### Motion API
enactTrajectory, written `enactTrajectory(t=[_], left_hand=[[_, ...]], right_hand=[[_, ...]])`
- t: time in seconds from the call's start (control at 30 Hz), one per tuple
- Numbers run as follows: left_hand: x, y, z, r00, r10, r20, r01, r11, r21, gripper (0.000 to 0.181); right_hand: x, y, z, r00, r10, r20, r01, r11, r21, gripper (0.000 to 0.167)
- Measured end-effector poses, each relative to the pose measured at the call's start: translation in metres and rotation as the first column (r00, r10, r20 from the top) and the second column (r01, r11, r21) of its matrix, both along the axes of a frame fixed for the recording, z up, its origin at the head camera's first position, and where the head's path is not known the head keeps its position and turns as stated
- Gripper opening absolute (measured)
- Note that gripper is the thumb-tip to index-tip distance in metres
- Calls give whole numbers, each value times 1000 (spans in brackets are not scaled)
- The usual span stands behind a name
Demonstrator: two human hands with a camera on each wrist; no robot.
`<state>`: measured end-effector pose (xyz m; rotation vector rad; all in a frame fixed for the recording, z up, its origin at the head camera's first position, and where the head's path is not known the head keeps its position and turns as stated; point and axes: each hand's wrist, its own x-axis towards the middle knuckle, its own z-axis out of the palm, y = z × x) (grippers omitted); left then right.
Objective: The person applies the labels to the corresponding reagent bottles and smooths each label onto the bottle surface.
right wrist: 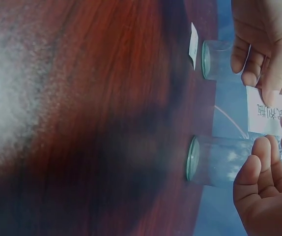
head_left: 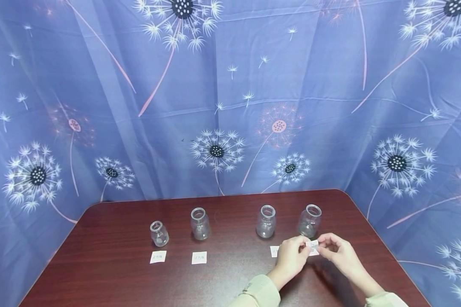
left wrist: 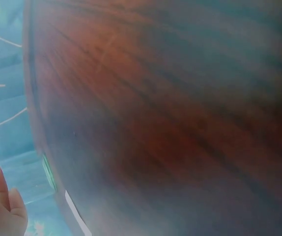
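While the left hand pinches one edge of a printed white card, the right hand pinches the opposite edge. In the head view the card, raised off the table, sits at 3 o'clock from the left fingertips and 9 o'clock from the right ones. A glass jar stands near it at 12 o'clock; a second card lies at the left hand's 9 o'clock.
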<state>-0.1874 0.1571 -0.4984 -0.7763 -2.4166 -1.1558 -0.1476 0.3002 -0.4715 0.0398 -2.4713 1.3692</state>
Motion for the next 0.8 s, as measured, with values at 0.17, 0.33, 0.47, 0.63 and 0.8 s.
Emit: enactTrajectory(t=[0.17,0.33,0.47,0.63,0.8], left_hand=[[2,-1,0,998,-13,-65,10,999,-41,7],[3,1,-1,996,-18,-92,11,997,-78,8],[3,1,-3,996,-17,-85,9,996,-90,9],[3,1,-3,998,-26,-54,21,996,-89,8],[5,3,-3,999,-33,-28,31,997,-69,7]], right_hand=[[-1,2,0,1000,-1,5,1,999,34,17],[-1,3,1,1000,13,-10,-12,997,75,17],[-1,2,3,999,10,-48,-3,990,141,17],[0,1,6,996,-48,-81,65,972,227,17],[2,-1,5,985,-99,-140,137,944,298,20]])
